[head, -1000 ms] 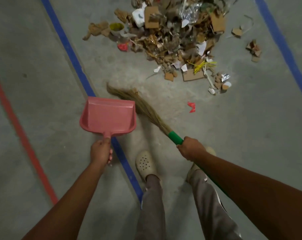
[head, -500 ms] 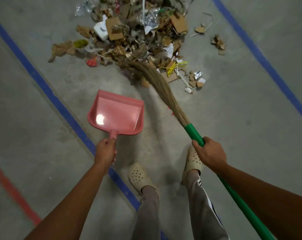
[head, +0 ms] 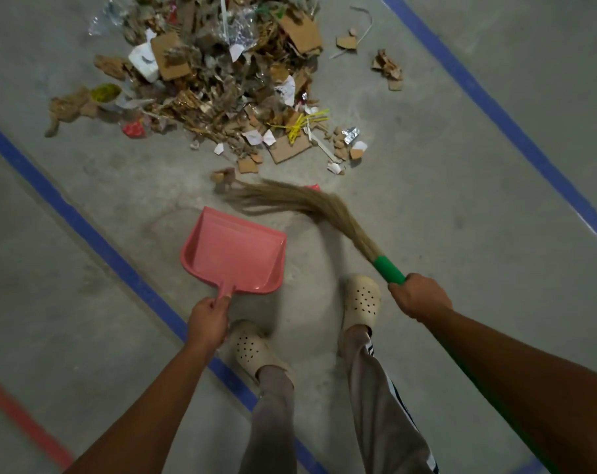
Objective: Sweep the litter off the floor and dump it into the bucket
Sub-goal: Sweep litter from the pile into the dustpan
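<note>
A big heap of litter (head: 222,80), made of cardboard scraps, paper and foil, lies on the concrete floor ahead of me. My left hand (head: 208,323) grips the handle of a pink dustpan (head: 234,251), which sits empty between me and the heap. My right hand (head: 418,297) grips the green handle of a straw broom (head: 310,206). Its bristles bend to the left along the floor, just beyond the pan's front edge. A few cardboard bits (head: 223,176) lie at the bristle tips. No bucket is in view.
Blue tape lines (head: 95,241) run diagonally across the floor on the left and on the right (head: 495,107); a red line (head: 20,415) crosses the lower left corner. My feet in cream clogs (head: 362,302) stand just behind the dustpan. Stray scraps (head: 387,68) lie right of the heap.
The broom head has swept back from the heap's near edge toward the dustpan, its bristles now curved left on the floor. The dustpan has stayed in my left hand, close to the floor.
</note>
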The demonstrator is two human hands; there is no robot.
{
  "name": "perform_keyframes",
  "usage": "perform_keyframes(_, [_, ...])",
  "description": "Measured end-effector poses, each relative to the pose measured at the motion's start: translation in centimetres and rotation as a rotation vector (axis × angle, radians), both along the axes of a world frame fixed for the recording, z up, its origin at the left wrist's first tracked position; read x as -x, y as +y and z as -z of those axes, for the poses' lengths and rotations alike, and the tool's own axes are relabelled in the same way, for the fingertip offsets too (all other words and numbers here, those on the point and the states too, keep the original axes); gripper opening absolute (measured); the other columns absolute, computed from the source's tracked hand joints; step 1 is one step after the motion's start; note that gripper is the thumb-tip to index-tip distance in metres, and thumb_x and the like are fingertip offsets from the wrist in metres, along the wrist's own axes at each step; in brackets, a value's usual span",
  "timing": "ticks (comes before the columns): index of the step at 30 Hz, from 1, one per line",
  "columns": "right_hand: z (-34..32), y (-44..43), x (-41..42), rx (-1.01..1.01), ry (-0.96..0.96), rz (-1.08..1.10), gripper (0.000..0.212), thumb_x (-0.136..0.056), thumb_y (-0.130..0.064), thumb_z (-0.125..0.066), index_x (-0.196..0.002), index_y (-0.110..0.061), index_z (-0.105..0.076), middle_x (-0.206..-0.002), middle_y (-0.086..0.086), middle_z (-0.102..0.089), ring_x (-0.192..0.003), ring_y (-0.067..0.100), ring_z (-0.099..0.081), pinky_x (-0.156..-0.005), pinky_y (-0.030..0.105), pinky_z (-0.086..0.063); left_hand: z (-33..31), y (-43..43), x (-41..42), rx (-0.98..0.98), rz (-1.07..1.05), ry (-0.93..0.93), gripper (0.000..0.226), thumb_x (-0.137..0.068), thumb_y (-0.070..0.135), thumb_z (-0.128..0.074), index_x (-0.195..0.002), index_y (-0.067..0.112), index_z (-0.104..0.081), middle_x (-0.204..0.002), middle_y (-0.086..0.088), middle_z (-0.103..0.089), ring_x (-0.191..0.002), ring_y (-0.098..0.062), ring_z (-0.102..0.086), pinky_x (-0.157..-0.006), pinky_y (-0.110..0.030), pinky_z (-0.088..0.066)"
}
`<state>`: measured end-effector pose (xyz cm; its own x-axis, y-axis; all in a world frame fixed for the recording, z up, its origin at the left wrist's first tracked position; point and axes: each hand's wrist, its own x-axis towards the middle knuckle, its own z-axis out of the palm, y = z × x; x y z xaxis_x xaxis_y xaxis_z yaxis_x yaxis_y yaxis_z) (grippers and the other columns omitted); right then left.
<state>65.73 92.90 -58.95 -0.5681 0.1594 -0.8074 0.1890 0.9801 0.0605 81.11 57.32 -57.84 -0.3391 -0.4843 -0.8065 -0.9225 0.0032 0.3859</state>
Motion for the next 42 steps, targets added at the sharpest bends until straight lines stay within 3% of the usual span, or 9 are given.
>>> perform_keyframes(7, [-2.7,0.3,3.4,0.095,0.220,0.025,0.040,-0.093,-0.056,-0.051,-0.099,-0.017,-0.060,-0.077,0.004,-0.062,-0.068,0.023,-0.060,-0.058,0.029,-0.048,-1.0,2.1,2.1,0.030,0.007,0.038,0.048,-0.098,0.051,-0.056,-0.070,0.014,-0.048,-0.056,-0.007,-0.051,-0.045,-0.019,-0.044,-0.043,-0.028,-0.036])
perform_keyframes(13, [-6.0,0.8,0.9,0.146,0.267,0.018,0.035,-0.096,-0.054,-0.050,-0.103,-0.021,-0.057,-0.071,-0.001,-0.058,-0.060,0.015,-0.055,-0.050,0.024,-0.035,-2.1,1.8,3.8,0.063,0.018,0.069,0.046,-0.098,0.047,-0.058,-0.068,0.015,-0.048,-0.058,-0.008,-0.052,-0.048,-0.021,-0.047,-0.046,-0.029,-0.038])
perform_keyframes(19, [-5.8,-1.0,-1.9,0.227,0.247,0.052,0.036,-0.094,-0.060,-0.050,-0.098,-0.024,-0.058,-0.069,-0.002,-0.060,-0.060,0.015,-0.059,-0.054,0.028,-0.049,-0.7,-0.7,1.8,0.101,0.019,0.023,0.041,-0.096,0.046,-0.059,-0.069,0.017,-0.049,-0.062,-0.009,-0.055,-0.054,-0.025,-0.050,-0.055,-0.036,-0.041])
perform_keyframes(21, [-5.2,-2.1,-2.6,0.249,0.229,0.029,0.037,-0.093,-0.061,-0.051,-0.098,-0.025,-0.058,-0.072,-0.001,-0.062,-0.064,0.018,-0.061,-0.059,0.032,-0.053,-0.4,-1.6,1.0,0.090,0.010,0.021,0.042,-0.098,0.045,-0.059,-0.070,0.015,-0.048,-0.060,-0.009,-0.053,-0.051,-0.023,-0.048,-0.052,-0.034,-0.040])
perform_keyframes(25, [-4.0,-6.2,-3.0,0.294,0.142,-0.098,0.036,-0.096,-0.055,-0.052,-0.106,-0.020,-0.059,-0.081,0.001,-0.060,-0.072,0.023,-0.058,-0.061,0.030,-0.043,0.1,-3.7,-1.6,0.118,0.016,-0.007,0.050,-0.096,0.055,-0.058,-0.069,0.014,-0.047,-0.057,-0.008,-0.051,-0.049,-0.022,-0.046,-0.049,-0.030,-0.037])
perform_keyframes(29, [-1.3,-11.0,-2.7,0.273,0.006,-0.266,0.045,-0.099,-0.053,-0.049,-0.117,-0.013,-0.060,-0.106,0.009,-0.068,-0.094,0.028,-0.065,-0.070,0.031,-0.045,0.9,-5.7,-4.5,0.156,0.021,-0.058,0.054,-0.095,0.056,-0.058,-0.067,0.011,-0.050,-0.059,-0.013,-0.055,-0.045,-0.024,-0.049,-0.045,-0.028,-0.038])
perform_keyframes(33, [1.0,-13.5,-1.3,0.205,-0.041,-0.197,0.047,-0.100,-0.046,-0.052,-0.126,-0.007,-0.059,-0.123,0.015,-0.065,-0.110,0.033,-0.064,-0.081,0.033,-0.047,1.4,-7.0,-5.0,0.156,0.018,-0.072,0.054,-0.096,0.053,-0.059,-0.064,0.010,-0.049,-0.054,-0.012,-0.054,-0.041,-0.024,-0.048,-0.045,-0.027,-0.035])
perform_keyframes(38, [2.3,-13.1,0.9,0.167,0.083,-0.001,0.051,-0.098,-0.053,-0.050,-0.120,-0.008,-0.061,-0.106,0.012,-0.067,-0.094,0.030,-0.067,-0.082,0.039,-0.058,1.8,-8.2,-2.8,0.171,0.074,-0.045,0.057,-0.094,0.059,-0.057,-0.068,0.010,-0.050,-0.058,-0.013,-0.057,-0.044,-0.024,-0.050,-0.046,-0.028,-0.038])
perform_keyframes(42, [1.0,-11.3,1.7,0.201,0.249,0.064,0.046,-0.098,-0.055,-0.047,-0.106,-0.012,-0.061,-0.083,0.005,-0.062,-0.073,0.024,-0.062,-0.060,0.031,-0.048,1.2,-7.4,-0.3,0.147,0.094,0.010,0.054,-0.097,0.057,-0.055,-0.069,0.011,-0.048,-0.057,-0.012,-0.055,-0.044,-0.023,-0.048,-0.046,-0.027,-0.037])
